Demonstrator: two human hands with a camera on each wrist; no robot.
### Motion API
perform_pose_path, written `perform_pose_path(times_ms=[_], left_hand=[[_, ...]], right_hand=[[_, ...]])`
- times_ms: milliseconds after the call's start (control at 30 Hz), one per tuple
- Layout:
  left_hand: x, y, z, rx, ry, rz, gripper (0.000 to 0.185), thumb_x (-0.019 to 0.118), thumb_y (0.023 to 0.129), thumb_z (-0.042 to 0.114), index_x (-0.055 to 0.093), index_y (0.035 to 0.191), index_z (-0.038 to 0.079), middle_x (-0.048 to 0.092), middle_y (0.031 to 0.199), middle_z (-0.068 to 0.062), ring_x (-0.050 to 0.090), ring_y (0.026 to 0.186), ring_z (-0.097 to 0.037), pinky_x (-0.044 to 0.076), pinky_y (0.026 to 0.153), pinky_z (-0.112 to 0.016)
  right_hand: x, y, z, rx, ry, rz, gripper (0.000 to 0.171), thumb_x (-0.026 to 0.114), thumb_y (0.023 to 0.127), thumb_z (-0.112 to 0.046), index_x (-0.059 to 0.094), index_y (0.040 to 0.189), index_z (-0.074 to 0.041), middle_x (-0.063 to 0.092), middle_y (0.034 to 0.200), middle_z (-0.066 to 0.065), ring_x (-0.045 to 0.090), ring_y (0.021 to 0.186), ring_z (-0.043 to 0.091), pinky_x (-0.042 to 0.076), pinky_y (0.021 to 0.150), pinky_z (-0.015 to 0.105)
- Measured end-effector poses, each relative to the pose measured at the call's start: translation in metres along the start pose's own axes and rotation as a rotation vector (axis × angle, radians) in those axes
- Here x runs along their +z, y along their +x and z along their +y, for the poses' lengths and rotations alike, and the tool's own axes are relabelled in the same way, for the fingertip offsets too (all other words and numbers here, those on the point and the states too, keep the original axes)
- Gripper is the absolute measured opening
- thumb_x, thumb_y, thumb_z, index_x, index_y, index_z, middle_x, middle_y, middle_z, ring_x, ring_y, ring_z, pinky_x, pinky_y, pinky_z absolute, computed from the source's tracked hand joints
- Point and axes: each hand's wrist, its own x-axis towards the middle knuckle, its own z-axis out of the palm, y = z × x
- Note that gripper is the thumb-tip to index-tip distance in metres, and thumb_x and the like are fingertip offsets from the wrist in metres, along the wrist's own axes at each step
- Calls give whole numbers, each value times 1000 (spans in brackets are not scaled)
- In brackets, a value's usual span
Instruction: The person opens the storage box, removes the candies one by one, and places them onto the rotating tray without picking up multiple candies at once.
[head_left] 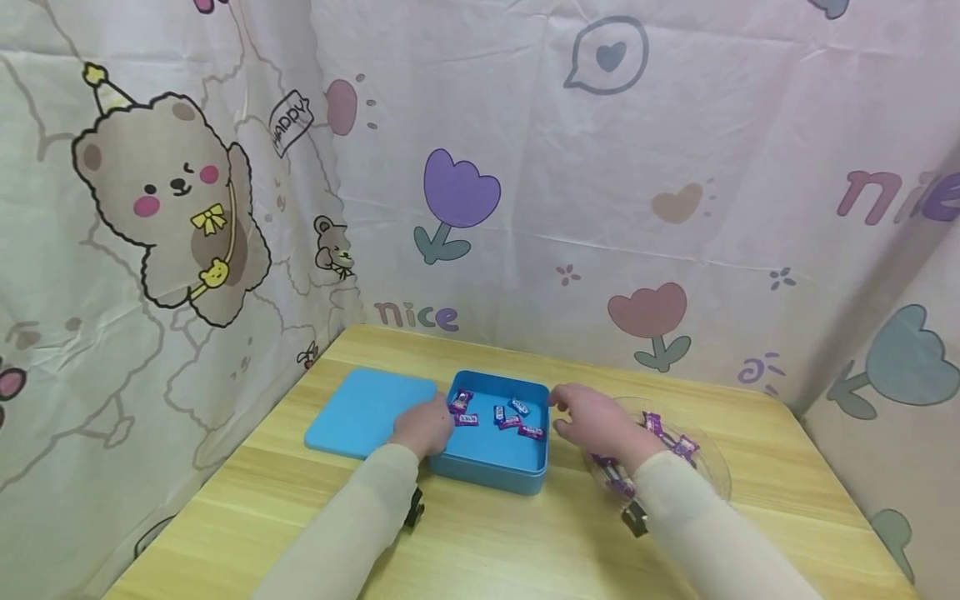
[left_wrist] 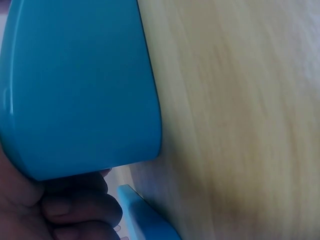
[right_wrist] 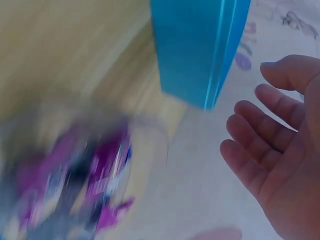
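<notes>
Sleeved forearms enter from the lower edge of the head view. My left hand [head_left: 423, 427] grips the left wall of the blue tin [head_left: 495, 477], fingers [left_wrist: 82, 210] curled against its side; the tin sits at frame centre on the wooden table [head_left: 487, 542]. My right hand [head_left: 596, 421] hovers just right of the tin, fingers [right_wrist: 260, 125] spread and relaxed, holding nothing. Purple wrapped candies [head_left: 510, 419] lie inside the tin. Left of it lies the flat blue lid [head_left: 360, 408]; to the right, under my wrist, a clear bowl [head_left: 712, 467] holds more candies.
</notes>
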Motion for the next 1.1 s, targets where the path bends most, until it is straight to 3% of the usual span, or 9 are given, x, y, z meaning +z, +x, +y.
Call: perform_pose_path(times_ms=[133,300,533,633,900,1100], left_hand=[[-1,0,1,3,9,-2,51,47,105,21,41,149,-4,60,134,-20,57,91,-28,54,80,-49],[-2,0,1,11,21,5,50,48,105,19,41,149,-4,64,126,-18,56,82,-27,51,65,-40],[-3,2,0,34,33,15,47,54,103,17,45,144,-5,61,88,-10,55,69,-24,43,53,-35],[-4,2,0,53,56,13,46,54,102,14,45,143,-5,58,80,-7,54,66,-23,43,50,-36],[-1,2,0,35,62,-9,47,52,103,12,43,146,-2,61,87,-9,55,71,-25,44,53,-38],[1,4,0,39,80,-8,51,53,103,12,40,150,-3,67,109,-15,57,75,-25,47,56,-40]], right_hand=[[18,20,-19,-35,30,-29,35,74,93,-23,67,126,-13,66,117,2,63,108,23,53,94,45],[35,42,-44,-75,5,-69,35,68,97,-24,66,131,-16,63,128,5,61,117,26,51,98,48],[53,72,-77,-91,-19,-113,44,65,98,-25,60,141,-15,58,135,6,58,121,25,48,102,46],[59,83,-89,-82,-34,-120,46,64,99,-26,57,144,-14,58,135,8,58,119,24,48,102,45],[78,103,-105,47,-45,-200,49,48,107,-33,47,152,-16,46,151,13,49,134,33,40,108,55],[87,110,-100,114,-62,-228,49,46,108,-35,45,155,-22,42,156,11,39,142,35,34,111,56]])
